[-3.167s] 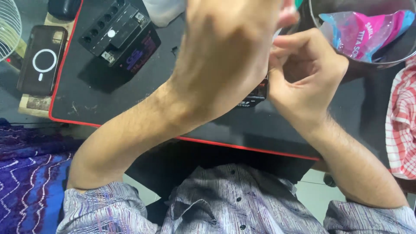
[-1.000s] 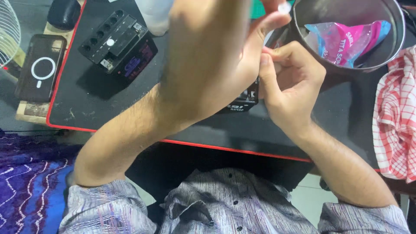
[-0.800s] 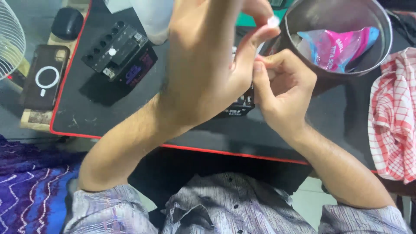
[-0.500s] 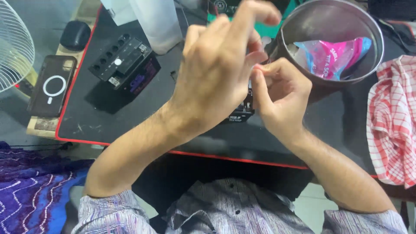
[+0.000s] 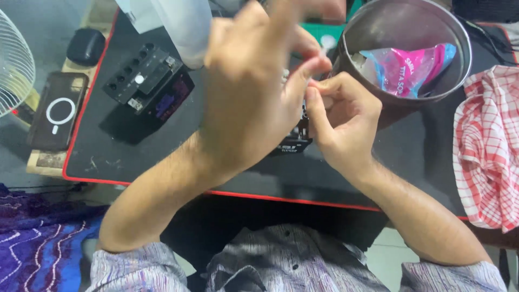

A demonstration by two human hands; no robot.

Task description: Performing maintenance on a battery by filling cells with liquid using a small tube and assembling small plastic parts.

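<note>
While hands meet over black mat (image 5: 135,157) | left hand (image 5: 254,103), right hand (image 5: 343,121): grip unclear

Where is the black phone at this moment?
In the head view the black phone lies far left, just off the red-edged black mat, below the white fan.

— What colours do you see on the desk (image 5: 135,162)?

— Its mat is black with a thin red border. Near the left edge lies a black box (image 5: 148,81), with a dark phone (image 5: 57,111) bearing a white ring mark beside it.

— And toward the right edge?

— A red-and-white checked cloth (image 5: 486,146). By the far edge, a grey metal bowl (image 5: 367,32) holds a pink and pale-blue wrapper (image 5: 408,67).

— The clothing?

— The shirt (image 5: 292,265) is grey with faint purple stripes. A purple blanket (image 5: 38,243) with blue and white zigzag lines lies below the desk's left corner.
</note>
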